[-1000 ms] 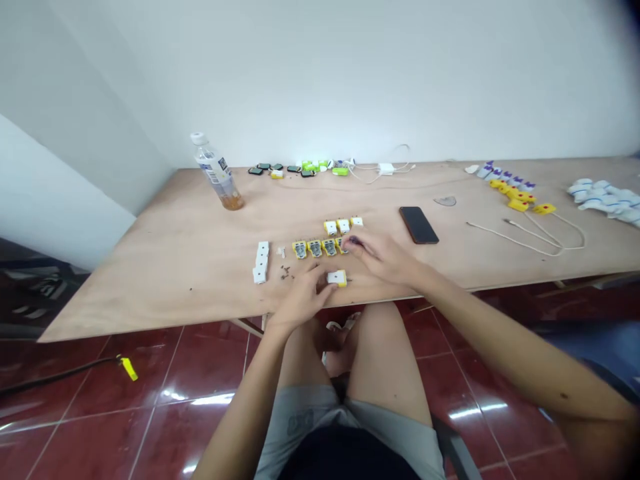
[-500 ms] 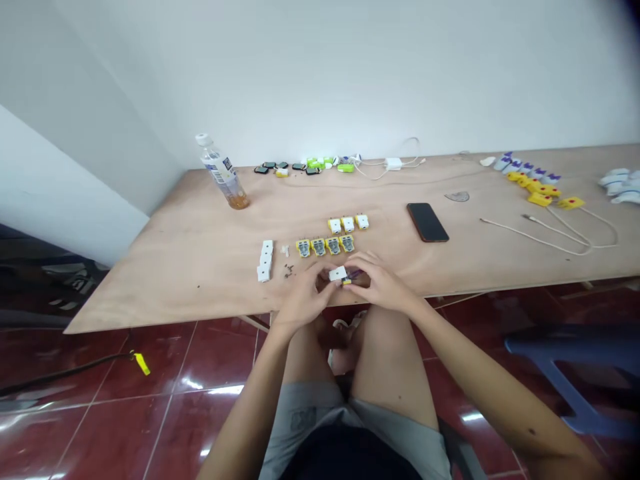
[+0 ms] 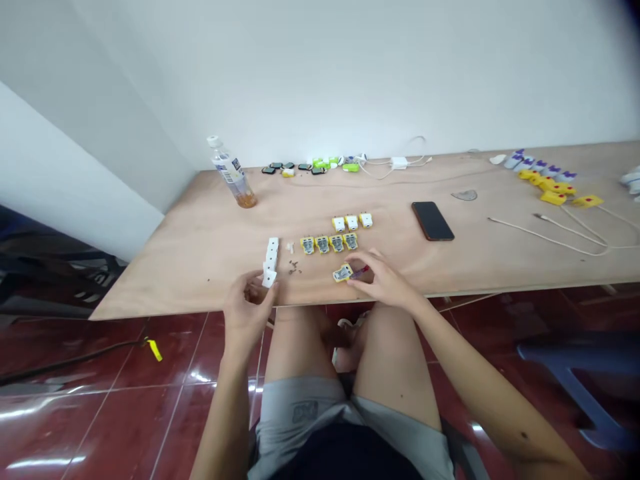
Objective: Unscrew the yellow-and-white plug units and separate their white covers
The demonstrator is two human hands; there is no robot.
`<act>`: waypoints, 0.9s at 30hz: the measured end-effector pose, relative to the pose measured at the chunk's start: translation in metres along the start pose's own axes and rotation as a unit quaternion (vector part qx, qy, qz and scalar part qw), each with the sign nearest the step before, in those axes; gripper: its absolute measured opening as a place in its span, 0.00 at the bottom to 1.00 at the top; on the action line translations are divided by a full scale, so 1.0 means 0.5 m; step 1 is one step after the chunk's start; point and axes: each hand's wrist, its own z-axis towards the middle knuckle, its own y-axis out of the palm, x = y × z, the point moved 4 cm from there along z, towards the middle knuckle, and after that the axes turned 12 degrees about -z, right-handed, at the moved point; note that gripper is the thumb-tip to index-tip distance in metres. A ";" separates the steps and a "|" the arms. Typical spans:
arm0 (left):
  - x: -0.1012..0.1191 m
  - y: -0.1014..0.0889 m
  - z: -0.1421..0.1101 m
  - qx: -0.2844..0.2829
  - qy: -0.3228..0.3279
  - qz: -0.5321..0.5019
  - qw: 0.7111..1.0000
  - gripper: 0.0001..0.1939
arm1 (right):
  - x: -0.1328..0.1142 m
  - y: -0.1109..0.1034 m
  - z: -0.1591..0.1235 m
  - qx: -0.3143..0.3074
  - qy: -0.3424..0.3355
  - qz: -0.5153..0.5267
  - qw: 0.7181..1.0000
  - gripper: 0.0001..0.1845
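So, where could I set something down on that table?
Left of the white pieces, nearer than the bottle, the table looks mostly bare; also between phone and front edge. It's crowded around the yellow-edged pieces, up to the right hand, and along the wall.

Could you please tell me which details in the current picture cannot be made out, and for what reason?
In the head view:
Purple tool: partly covered by the right hand.
Left hand: too small to tell whether it grips or only touches the nearest white piece.
Brown bits: too small to identify.
Bottle label: print too small to read.
White bundle: cut off by the right edge.
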 end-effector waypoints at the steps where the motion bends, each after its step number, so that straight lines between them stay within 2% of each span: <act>1: -0.004 -0.003 0.003 0.003 -0.004 0.012 1.000 0.24 | -0.001 -0.001 0.000 -0.002 -0.005 0.000 1.000 0.19; 4: -0.011 -0.003 0.017 -0.002 -0.001 0.044 0.999 0.23 | -0.009 -0.004 0.003 0.000 -0.043 -0.026 0.999 0.14; 6: -0.015 0.001 0.027 -0.002 0.007 0.051 0.999 0.23 | -0.012 -0.006 0.005 0.004 -0.058 -0.048 0.997 0.13; 12: -0.021 0.013 0.035 0.012 -0.001 0.049 0.999 0.27 | -0.012 -0.007 0.001 0.024 -0.046 -0.056 0.997 0.26; 16: -0.018 0.009 0.029 0.013 0.003 0.054 0.998 0.28 | -0.002 -0.001 -0.001 0.035 -0.042 -0.061 0.997 0.29; 22: 0.003 0.001 0.004 0.013 0.090 0.046 0.995 0.20 | 0.015 0.007 0.001 0.047 -0.032 -0.052 0.997 0.35; 27: 0.014 0.031 -0.037 -0.015 0.129 0.030 0.991 0.11 | 0.023 0.009 0.006 0.061 -0.021 -0.051 0.997 0.32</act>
